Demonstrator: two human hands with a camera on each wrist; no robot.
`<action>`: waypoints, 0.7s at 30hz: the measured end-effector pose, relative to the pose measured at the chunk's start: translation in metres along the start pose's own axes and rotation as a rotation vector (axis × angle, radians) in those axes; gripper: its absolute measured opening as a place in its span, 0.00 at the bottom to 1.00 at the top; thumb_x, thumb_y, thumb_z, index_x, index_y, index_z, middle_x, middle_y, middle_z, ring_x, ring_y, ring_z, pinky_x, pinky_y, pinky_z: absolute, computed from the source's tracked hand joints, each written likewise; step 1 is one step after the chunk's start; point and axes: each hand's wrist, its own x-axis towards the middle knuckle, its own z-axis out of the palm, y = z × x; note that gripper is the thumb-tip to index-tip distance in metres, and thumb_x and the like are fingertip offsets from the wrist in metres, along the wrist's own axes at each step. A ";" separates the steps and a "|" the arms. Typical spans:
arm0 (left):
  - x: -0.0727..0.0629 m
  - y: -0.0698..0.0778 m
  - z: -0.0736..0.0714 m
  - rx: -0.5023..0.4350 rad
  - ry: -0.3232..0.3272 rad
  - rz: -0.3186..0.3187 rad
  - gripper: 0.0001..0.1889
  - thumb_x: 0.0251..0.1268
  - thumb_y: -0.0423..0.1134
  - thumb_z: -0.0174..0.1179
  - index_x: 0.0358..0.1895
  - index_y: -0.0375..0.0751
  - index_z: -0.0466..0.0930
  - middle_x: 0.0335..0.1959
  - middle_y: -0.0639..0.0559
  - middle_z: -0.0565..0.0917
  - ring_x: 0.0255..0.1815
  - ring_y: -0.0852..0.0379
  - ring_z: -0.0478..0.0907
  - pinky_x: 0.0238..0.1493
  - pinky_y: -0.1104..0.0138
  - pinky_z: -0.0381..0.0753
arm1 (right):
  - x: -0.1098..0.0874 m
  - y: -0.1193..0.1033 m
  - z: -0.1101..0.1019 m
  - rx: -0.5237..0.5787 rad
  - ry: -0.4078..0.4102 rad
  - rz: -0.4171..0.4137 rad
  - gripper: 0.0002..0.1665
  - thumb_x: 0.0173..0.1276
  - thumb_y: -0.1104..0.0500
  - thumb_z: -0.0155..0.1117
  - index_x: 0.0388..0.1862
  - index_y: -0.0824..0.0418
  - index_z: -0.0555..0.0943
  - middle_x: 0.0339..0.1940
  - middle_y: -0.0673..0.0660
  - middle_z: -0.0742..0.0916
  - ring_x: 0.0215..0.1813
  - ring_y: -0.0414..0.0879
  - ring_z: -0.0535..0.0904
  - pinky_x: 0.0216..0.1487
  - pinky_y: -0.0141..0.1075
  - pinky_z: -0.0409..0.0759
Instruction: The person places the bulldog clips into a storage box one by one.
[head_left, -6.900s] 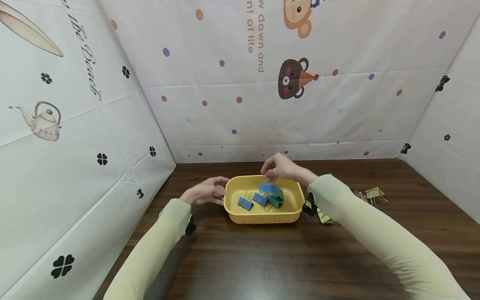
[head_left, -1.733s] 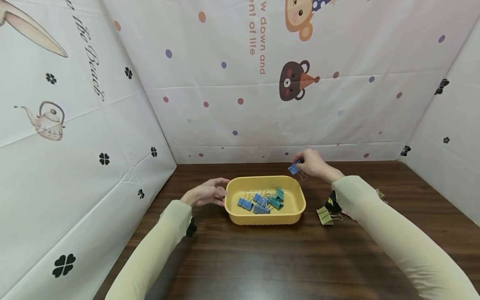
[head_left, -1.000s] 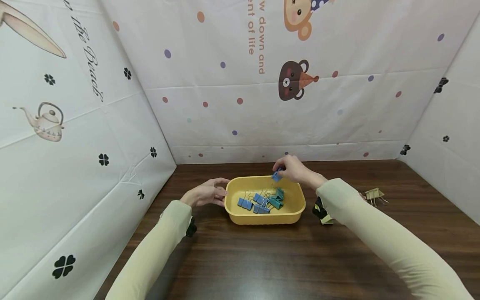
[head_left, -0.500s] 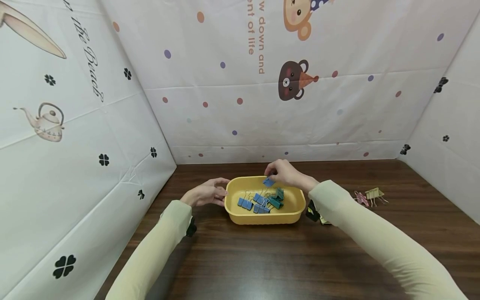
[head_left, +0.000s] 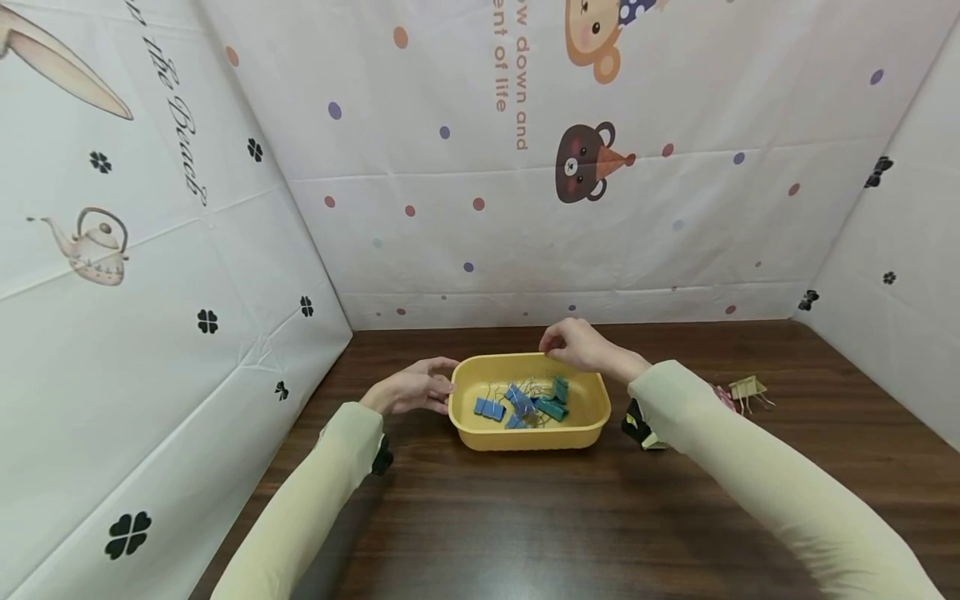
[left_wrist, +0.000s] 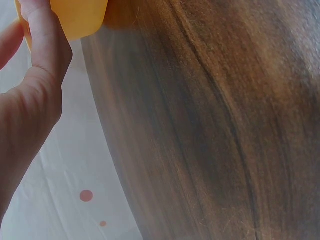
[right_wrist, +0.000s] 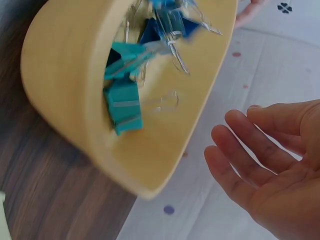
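A yellow plastic tray point(head_left: 480, 437) stands on the table with blue binder clips point(head_left: 489, 408) and teal binder clips point(head_left: 552, 407) lying loose in it. At its left end my left hand point(head_left: 408, 388) touches the wall and rim with lightly bent, spread fingers, seen also beside the yellow wall in the left wrist view. My right hand point(head_left: 585, 346) is above the tray's far right rim. In the right wrist view, that right hand point(right_wrist: 272, 160) has relaxed fingers, holds nothing and is apart from the tray; some blue clips there look blurred.
On the table point(head_left: 450, 517) to the right lie a yellow binder clip point(head_left: 747, 387) and a pink binder clip point(head_left: 724, 397). Another yellow clip point(head_left: 654, 442) is partly hidden by the right wrist. White printed sheeting point(head_left: 420, 250) rises behind and at both sides.
My right hand carried a blue binder clip left over the tray and let it go, then drew back slightly right. Blue clips in the tray have shifted. The left hand stays at the rim.
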 end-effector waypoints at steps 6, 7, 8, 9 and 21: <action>0.000 -0.001 0.000 0.007 -0.007 0.006 0.31 0.70 0.29 0.53 0.74 0.42 0.54 0.56 0.30 0.76 0.37 0.53 0.83 0.41 0.62 0.86 | -0.012 0.020 -0.016 0.005 -0.010 0.044 0.08 0.67 0.65 0.62 0.43 0.65 0.84 0.41 0.62 0.88 0.40 0.50 0.83 0.40 0.41 0.83; 0.000 -0.001 0.000 0.007 -0.006 0.006 0.32 0.70 0.29 0.53 0.74 0.42 0.54 0.56 0.29 0.76 0.37 0.52 0.83 0.41 0.62 0.86 | -0.015 0.024 -0.019 0.000 -0.016 0.045 0.09 0.66 0.65 0.62 0.43 0.65 0.84 0.40 0.62 0.88 0.39 0.50 0.83 0.40 0.41 0.83; 0.000 -0.001 0.000 0.007 -0.007 0.006 0.32 0.70 0.29 0.53 0.74 0.42 0.54 0.56 0.29 0.76 0.38 0.52 0.83 0.41 0.62 0.86 | -0.018 0.028 -0.022 -0.004 -0.023 0.048 0.09 0.66 0.64 0.62 0.43 0.65 0.84 0.40 0.62 0.88 0.39 0.49 0.83 0.40 0.41 0.83; -0.001 -0.001 0.000 0.006 -0.006 0.005 0.32 0.70 0.29 0.53 0.74 0.42 0.54 0.56 0.30 0.76 0.38 0.52 0.83 0.41 0.62 0.86 | -0.021 0.031 -0.025 -0.008 -0.032 0.050 0.09 0.66 0.64 0.63 0.43 0.66 0.84 0.39 0.62 0.88 0.39 0.49 0.83 0.39 0.41 0.83; -0.002 0.000 0.000 0.003 -0.016 0.012 0.32 0.70 0.30 0.53 0.74 0.43 0.52 0.53 0.32 0.78 0.38 0.52 0.83 0.42 0.61 0.86 | -0.055 0.057 -0.032 -0.104 -0.250 0.051 0.08 0.54 0.66 0.70 0.34 0.66 0.84 0.27 0.53 0.86 0.30 0.40 0.78 0.31 0.33 0.77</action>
